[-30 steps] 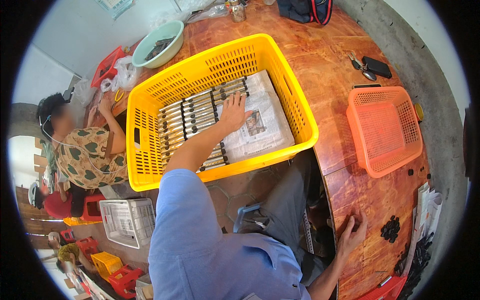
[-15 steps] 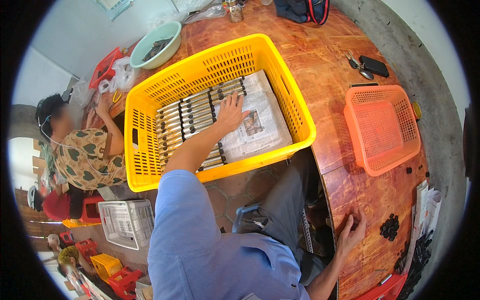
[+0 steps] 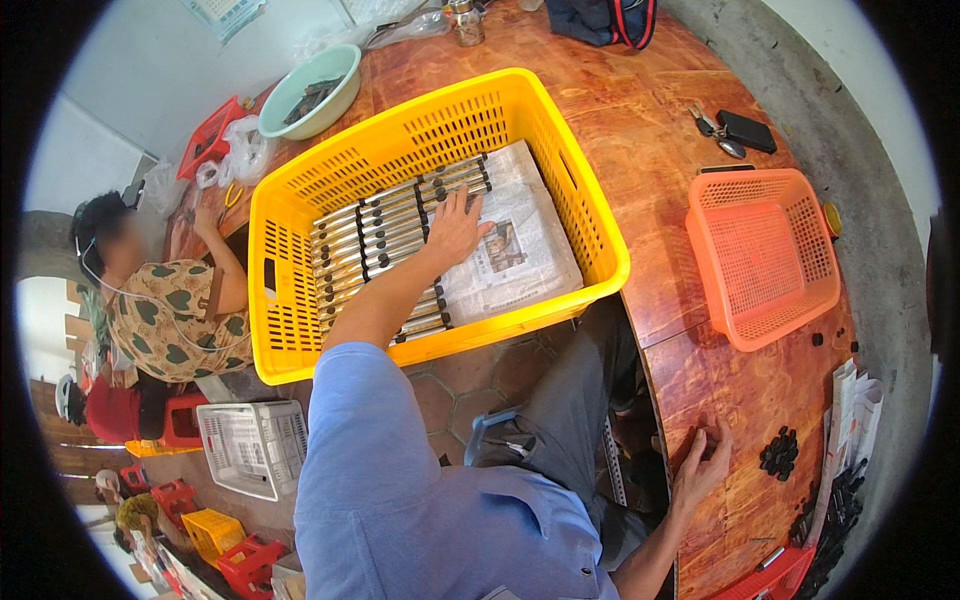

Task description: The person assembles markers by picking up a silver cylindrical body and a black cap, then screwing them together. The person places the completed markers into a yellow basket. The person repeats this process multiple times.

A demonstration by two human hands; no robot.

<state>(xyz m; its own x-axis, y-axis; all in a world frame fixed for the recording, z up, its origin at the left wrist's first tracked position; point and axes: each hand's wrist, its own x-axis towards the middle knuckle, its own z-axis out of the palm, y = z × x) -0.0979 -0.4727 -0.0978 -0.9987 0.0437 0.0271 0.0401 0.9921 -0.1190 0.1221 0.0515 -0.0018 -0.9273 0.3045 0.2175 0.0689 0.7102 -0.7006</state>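
Observation:
My left hand (image 3: 457,232) reaches into a yellow plastic crate (image 3: 440,347). Its fingers are stretched out and lie across the right ends of the metal tubes and the edge of the newspaper; it grips nothing I can see. The silvery tubes (image 3: 400,238) with black end pieces lie side by side in rows in the crate's left part. Folded newspaper (image 3: 540,270) covers the right part. On the table at the lower right rests my right hand (image 3: 697,473), fingers curled round a small black cap (image 3: 711,449), partly hidden. Beside it is a heap of small black caps (image 3: 778,454).
An orange mesh basket (image 3: 710,265) stands on the wooden table (image 3: 650,130) at right, near keys and a black case (image 3: 747,131). A pale green basin (image 3: 345,95) of dark pieces stands at far left. At left sits a co-worker (image 3: 180,310); a white crate (image 3: 255,450) is below.
My left hand has shifted slightly left and toward me over the tube ends. The right hand stays in place, still curled round the black cap.

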